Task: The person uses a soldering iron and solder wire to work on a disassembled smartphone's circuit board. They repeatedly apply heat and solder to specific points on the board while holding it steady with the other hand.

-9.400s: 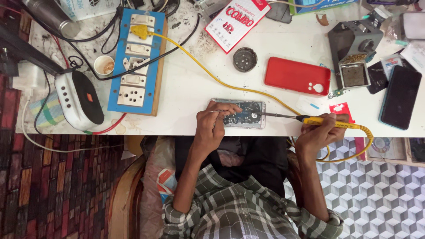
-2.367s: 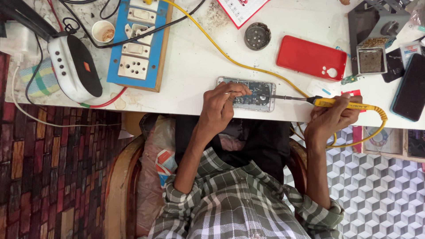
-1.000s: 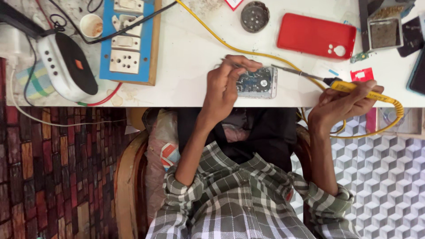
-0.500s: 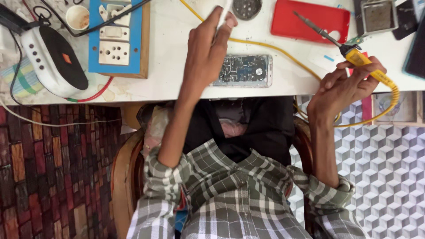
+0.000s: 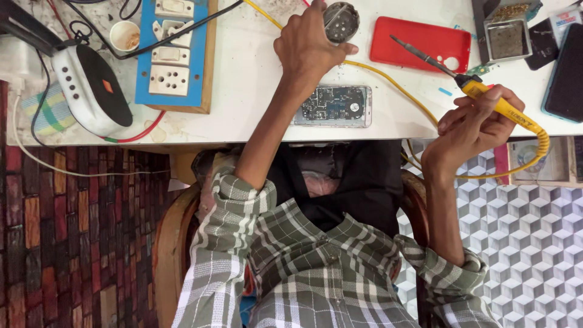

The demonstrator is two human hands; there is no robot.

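Observation:
An opened phone (image 5: 334,106) with its circuit board bare lies at the white table's (image 5: 255,91) front edge. My left hand (image 5: 306,45) reaches past it to a round dark tin (image 5: 340,21), fingers curled against the tin's rim; whether they hold anything is hidden. My right hand (image 5: 473,124) is lifted off to the right and grips a yellow-handled soldering iron (image 5: 501,108). The iron's tip points up-left over a red phone cover (image 5: 419,42). Its yellow cable (image 5: 376,73) runs across the table behind the phone.
A blue socket board (image 5: 176,54) with black leads lies at the left, beside a white and black rounded device (image 5: 91,88) and a small cup (image 5: 126,35). A metal box (image 5: 504,33) and a dark phone (image 5: 568,67) sit at the right. I sit in a wooden chair (image 5: 167,243).
Both hands have left the opened phone. My left hand moved up from the circuit board to the round tin. My right hand pulled the soldering iron back to the right and raised it.

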